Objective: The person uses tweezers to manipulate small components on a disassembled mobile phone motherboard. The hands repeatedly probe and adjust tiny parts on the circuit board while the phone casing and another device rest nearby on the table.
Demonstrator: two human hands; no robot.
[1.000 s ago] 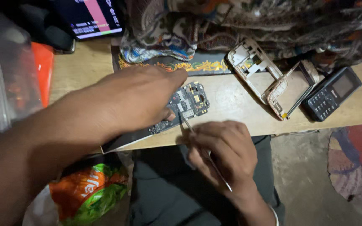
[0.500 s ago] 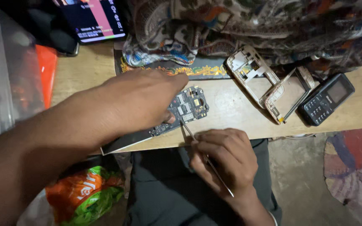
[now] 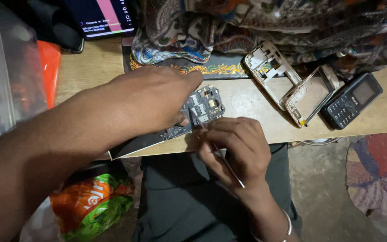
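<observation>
One circuit board (image 3: pixel 202 107), two phone frames (image 3: pixel 272 67), one keypad phone (image 3: pixel 352 106).

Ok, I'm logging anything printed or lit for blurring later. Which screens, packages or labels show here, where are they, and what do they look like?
Lit screen: top left, on the wooden table; dark with a pink panel.
Keypad phone: right, on the table; black, small screen dark.
Plastic package: bottom left, below the table edge; crumpled, orange and green with white lettering.
Clear plastic bag: far left; see-through, orange behind it.
</observation>
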